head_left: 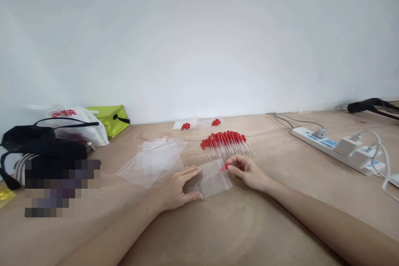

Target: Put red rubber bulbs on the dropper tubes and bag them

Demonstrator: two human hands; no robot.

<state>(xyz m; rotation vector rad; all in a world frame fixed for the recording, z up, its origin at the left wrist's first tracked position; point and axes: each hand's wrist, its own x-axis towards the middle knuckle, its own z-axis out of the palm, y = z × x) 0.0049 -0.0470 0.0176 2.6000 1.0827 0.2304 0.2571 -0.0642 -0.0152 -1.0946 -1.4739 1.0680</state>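
- Clear bag (215, 181) lies flat under the left hand (179, 187), whose thumb and fingers are spread.
- Right hand (245, 170) pinches a red piece (224, 167) at the bag's right edge.
- Red-handled sticks (228, 138) fan out just beyond.
- White carrier bag's (85, 116) red characters are creased, unreadable; power strip (326, 144) markings, too small.

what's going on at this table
A person is handling a clear zip bag on the table. The left hand rests spread over its left end, while the right hand pinches a red piece at its right end; whether that is inside the bag is unclear. Red-tipped sticks lie fanned just beyond, with loose clear bags to the left.
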